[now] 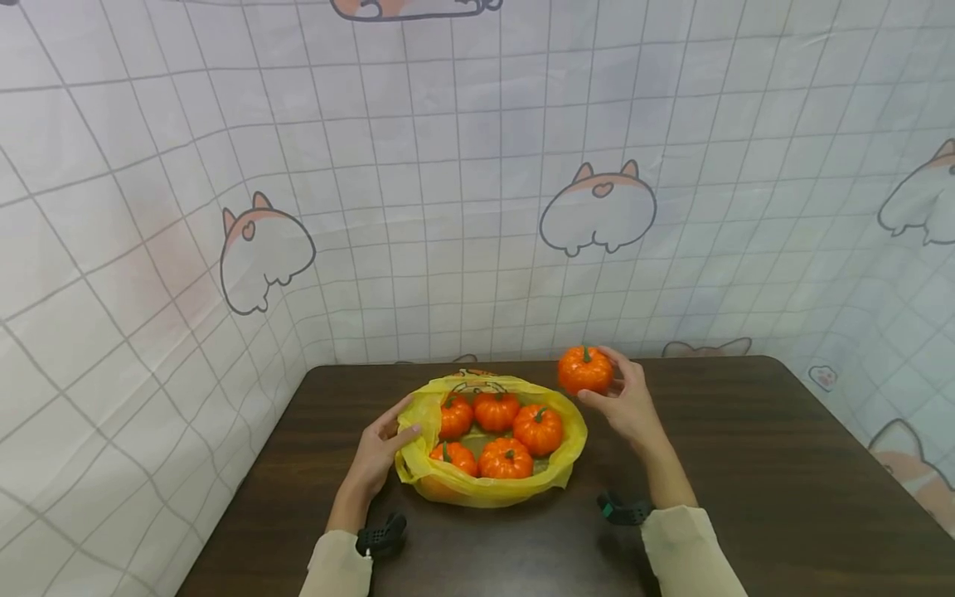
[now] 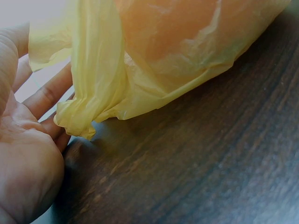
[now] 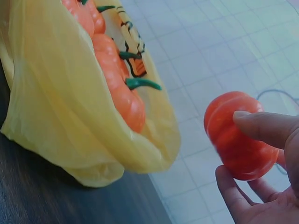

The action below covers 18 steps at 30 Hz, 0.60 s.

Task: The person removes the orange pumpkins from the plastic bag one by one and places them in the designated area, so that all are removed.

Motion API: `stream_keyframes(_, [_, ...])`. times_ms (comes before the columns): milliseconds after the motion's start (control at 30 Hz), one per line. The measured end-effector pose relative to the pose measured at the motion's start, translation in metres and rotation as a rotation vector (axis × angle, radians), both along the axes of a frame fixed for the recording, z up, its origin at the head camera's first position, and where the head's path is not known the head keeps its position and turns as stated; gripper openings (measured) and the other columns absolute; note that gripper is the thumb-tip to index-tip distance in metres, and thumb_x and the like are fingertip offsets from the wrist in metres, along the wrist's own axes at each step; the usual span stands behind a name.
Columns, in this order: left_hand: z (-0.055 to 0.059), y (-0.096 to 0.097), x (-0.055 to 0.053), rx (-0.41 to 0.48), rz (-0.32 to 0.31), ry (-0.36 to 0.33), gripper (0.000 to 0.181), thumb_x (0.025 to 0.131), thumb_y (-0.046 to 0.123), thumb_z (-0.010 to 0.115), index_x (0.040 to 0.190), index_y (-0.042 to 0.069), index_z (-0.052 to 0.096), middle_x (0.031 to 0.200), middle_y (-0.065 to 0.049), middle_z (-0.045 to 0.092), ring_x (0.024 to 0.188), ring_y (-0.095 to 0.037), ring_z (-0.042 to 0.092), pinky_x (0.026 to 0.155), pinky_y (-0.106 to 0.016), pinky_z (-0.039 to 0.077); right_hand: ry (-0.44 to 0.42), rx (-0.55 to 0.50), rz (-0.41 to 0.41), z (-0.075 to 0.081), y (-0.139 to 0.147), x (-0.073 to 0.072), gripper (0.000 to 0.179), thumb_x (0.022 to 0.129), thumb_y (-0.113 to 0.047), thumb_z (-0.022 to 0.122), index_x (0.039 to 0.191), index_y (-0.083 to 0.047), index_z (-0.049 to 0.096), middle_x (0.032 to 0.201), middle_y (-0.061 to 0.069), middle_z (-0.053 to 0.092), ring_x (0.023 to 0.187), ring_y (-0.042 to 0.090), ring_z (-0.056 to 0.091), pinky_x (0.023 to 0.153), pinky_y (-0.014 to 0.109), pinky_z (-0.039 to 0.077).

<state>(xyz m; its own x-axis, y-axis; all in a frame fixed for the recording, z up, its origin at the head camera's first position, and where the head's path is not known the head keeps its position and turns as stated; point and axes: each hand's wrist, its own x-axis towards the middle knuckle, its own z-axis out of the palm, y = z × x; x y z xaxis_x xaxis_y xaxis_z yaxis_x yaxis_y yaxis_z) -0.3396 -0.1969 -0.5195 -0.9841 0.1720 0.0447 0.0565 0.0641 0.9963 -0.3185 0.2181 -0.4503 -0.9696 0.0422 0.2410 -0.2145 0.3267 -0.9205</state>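
A yellow plastic bag (image 1: 477,495) sits with its mouth spread wide, several small orange toy pumpkins (image 1: 538,429) with green stems inside it. At the bag's left side my left hand (image 1: 376,452) holds the rim, thumb over the edge and fingers behind the plastic. The left wrist view shows those fingers partly hidden by a bunched fold of the bag (image 2: 98,70). Up and right of the bag, my right hand (image 1: 627,402) grips another orange pumpkin (image 1: 585,370) between thumb and fingers. That pumpkin (image 3: 240,140) is apart from the bag in the right wrist view.
Under the bag is a dark wooden table (image 1: 746,464), its far edge close behind the bag. A pale gridded cloth (image 1: 462,207) with cartoon animals hangs behind and along the sides. Each wrist wears a black strap (image 1: 382,536).
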Motion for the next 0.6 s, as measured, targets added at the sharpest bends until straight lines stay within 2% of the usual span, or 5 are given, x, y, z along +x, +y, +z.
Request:
stream_keyframes(133, [0.000,-0.001,0.001,0.000,0.003,-0.005,0.062,0.097,0.027,0.072,0.154,0.033,0.047,0.157,-0.009,0.049,0.141,-0.029,0.049,0.106,-0.036,0.052,0.003,0.004,-0.008,-0.003,0.005,0.000,0.080,0.092,-0.016,0.078,0.159,-0.015,0.035,0.154,0.022,0.021,0.128,0.043,0.048,0.099,0.042,0.054])
stream_keyframes(233, [-0.001,-0.001,0.000,-0.006,0.002,-0.003,0.062,0.097,0.028,0.072,0.154,0.033,0.047,0.158,-0.009,0.048,0.142,-0.029,0.048,0.108,-0.039,0.051,-0.015,0.007,-0.013,-0.006,0.009,-0.002,0.081,0.093,-0.015,0.077,0.160,-0.014,0.032,0.155,0.024,0.020,0.131,0.046,0.047,0.102,0.052,0.053])
stream_keyframes(367, [-0.002,-0.001,0.000,-0.004,0.000,-0.010,0.062,0.097,0.028,0.072,0.154,0.033,0.047,0.156,-0.011,0.049,0.141,-0.029,0.050,0.106,-0.036,0.052,-0.064,-0.005,-0.019,-0.013,0.014,-0.005,0.084,0.094,-0.013,0.075,0.162,-0.012,0.026,0.156,0.025,0.017,0.137,0.050,0.043,0.109,0.061,0.046])
stream_keyframes(500, [-0.002,-0.001,0.000,0.008,0.003,-0.013,0.062,0.097,0.027,0.073,0.154,0.032,0.048,0.155,-0.011,0.051,0.139,-0.028,0.051,0.103,-0.031,0.054,-0.109,-0.007,-0.031,-0.021,0.018,-0.007,0.084,0.095,-0.012,0.074,0.162,-0.011,0.024,0.154,0.025,0.017,0.140,0.049,0.042,0.111,0.061,0.044])
stream_keyframes(600, [-0.002,-0.001,0.000,0.005,0.006,-0.011,0.062,0.097,0.027,0.072,0.154,0.032,0.048,0.155,-0.011,0.051,0.140,-0.028,0.050,0.105,-0.033,0.053,-0.126,-0.005,-0.040,-0.024,0.019,-0.007,0.083,0.094,-0.011,0.073,0.162,-0.011,0.025,0.152,0.025,0.019,0.141,0.047,0.042,0.113,0.060,0.042])
